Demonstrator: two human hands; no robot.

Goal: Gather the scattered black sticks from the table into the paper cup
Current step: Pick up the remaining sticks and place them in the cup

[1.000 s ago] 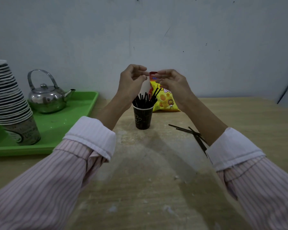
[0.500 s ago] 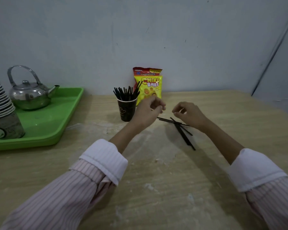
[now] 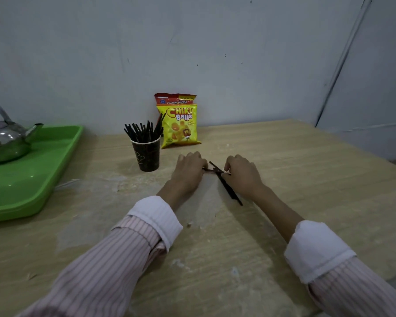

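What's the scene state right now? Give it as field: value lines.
surface: wooden table
target container: paper cup, upright, already full of black sticks
loose sticks: small crossed pile on the table, right of the cup
left hand: on the table, fingers at the pile's left end
right hand: on the table, fingers at the pile
grip: cannot tell
behind cup: Chiki Balls snack bag
far left: green tray holding a metal kettle

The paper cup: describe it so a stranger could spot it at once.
Start at the wooden table against the grey wall. Between the green tray on the left and the yellow snack bag stands the paper cup, upright, just beyond the left hand. It is the only dark container there, with black sticks bristling from its white rim.
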